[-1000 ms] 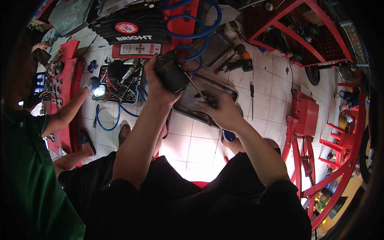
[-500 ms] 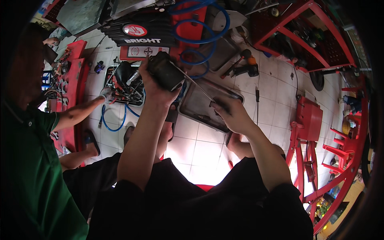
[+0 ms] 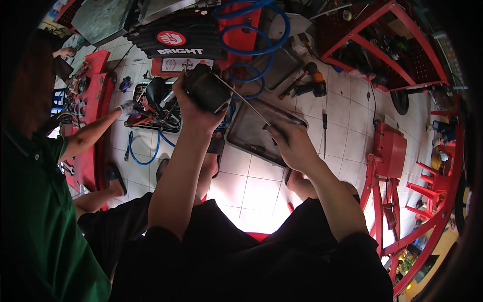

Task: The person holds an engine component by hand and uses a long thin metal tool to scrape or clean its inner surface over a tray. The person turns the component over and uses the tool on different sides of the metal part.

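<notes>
My left hand (image 3: 197, 119) is wrapped round a dark, greasy cylindrical metal part (image 3: 209, 91), held up in front of me. In my right hand (image 3: 297, 147) is a long thin metal rod (image 3: 247, 103), which looks like a screwdriver shaft; any handle is hidden in my fist. The rod slants up and left, and its far end reaches the upper right side of the cylinder. I cannot tell whether the tip touches it or goes in. Below the rod lies a grey metal tray (image 3: 241, 143) with small dark bits in it.
At left a person in a green shirt (image 3: 40, 176) reaches a gloved hand (image 3: 127, 107) into a tool tray (image 3: 160, 128). An orange-black power drill (image 3: 314, 83) and a screwdriver (image 3: 324, 126) lie right. A coiled blue hose (image 3: 271, 50) hangs ahead; a red stand (image 3: 390, 151) is right.
The co-worker's gloved hand has shifted slightly up and left over the tool tray. My hands, the cylinder and the rod have moved only slightly.
</notes>
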A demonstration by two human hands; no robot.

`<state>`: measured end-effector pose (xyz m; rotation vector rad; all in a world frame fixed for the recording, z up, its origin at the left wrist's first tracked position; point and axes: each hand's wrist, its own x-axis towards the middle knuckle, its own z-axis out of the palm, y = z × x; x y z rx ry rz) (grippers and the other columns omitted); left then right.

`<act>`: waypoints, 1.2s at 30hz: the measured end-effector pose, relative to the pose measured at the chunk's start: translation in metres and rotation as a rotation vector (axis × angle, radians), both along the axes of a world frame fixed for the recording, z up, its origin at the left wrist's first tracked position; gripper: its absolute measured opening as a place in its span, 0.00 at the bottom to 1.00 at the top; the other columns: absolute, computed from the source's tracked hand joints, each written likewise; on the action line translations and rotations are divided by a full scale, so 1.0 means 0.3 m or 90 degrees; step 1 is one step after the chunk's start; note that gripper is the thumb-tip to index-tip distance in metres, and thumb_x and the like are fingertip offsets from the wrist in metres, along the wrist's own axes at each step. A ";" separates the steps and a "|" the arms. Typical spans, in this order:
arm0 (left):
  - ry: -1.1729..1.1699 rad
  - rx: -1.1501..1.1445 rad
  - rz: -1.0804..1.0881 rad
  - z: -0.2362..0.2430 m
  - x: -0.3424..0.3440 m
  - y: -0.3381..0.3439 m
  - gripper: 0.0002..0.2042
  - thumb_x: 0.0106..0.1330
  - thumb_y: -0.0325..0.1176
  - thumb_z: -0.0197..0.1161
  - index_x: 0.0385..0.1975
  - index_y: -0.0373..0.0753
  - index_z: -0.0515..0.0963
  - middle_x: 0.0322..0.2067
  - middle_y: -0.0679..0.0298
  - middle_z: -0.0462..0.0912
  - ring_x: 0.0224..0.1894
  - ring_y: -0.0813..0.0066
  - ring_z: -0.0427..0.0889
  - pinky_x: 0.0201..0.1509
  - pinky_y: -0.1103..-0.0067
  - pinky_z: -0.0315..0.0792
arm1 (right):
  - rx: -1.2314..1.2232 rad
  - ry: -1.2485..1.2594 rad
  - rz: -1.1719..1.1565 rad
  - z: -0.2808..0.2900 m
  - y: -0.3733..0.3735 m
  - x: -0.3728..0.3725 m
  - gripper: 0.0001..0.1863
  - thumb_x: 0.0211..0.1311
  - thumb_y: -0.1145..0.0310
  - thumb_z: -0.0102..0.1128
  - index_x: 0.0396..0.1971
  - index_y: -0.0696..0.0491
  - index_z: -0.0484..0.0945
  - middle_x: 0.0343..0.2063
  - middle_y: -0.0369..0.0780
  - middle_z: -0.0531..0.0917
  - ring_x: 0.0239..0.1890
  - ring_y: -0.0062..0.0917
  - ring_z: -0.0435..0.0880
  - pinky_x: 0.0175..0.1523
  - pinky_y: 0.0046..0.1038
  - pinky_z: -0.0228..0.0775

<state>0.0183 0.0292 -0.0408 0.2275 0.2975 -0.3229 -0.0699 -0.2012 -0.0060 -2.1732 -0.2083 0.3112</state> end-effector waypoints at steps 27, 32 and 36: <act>0.058 0.059 0.044 0.009 -0.003 -0.018 0.30 0.55 0.63 0.55 0.46 0.44 0.79 0.44 0.57 0.82 0.45 0.54 0.82 0.39 0.67 0.81 | -0.018 -0.083 -0.028 -0.019 0.007 -0.017 0.10 0.66 0.67 0.56 0.40 0.57 0.78 0.30 0.50 0.82 0.34 0.46 0.81 0.39 0.39 0.71; 0.073 0.066 0.060 0.018 -0.001 -0.027 0.30 0.56 0.63 0.54 0.46 0.44 0.79 0.44 0.57 0.82 0.43 0.54 0.82 0.37 0.67 0.82 | -0.033 -0.101 -0.029 -0.035 0.003 -0.021 0.10 0.65 0.66 0.56 0.41 0.56 0.78 0.31 0.49 0.82 0.35 0.46 0.82 0.40 0.39 0.72; 0.059 0.071 0.041 0.008 -0.002 -0.020 0.29 0.57 0.63 0.54 0.46 0.44 0.79 0.44 0.58 0.82 0.43 0.55 0.82 0.37 0.67 0.81 | -0.093 -0.144 -0.030 -0.043 0.000 -0.026 0.11 0.64 0.66 0.58 0.42 0.55 0.78 0.32 0.48 0.82 0.35 0.45 0.82 0.40 0.38 0.74</act>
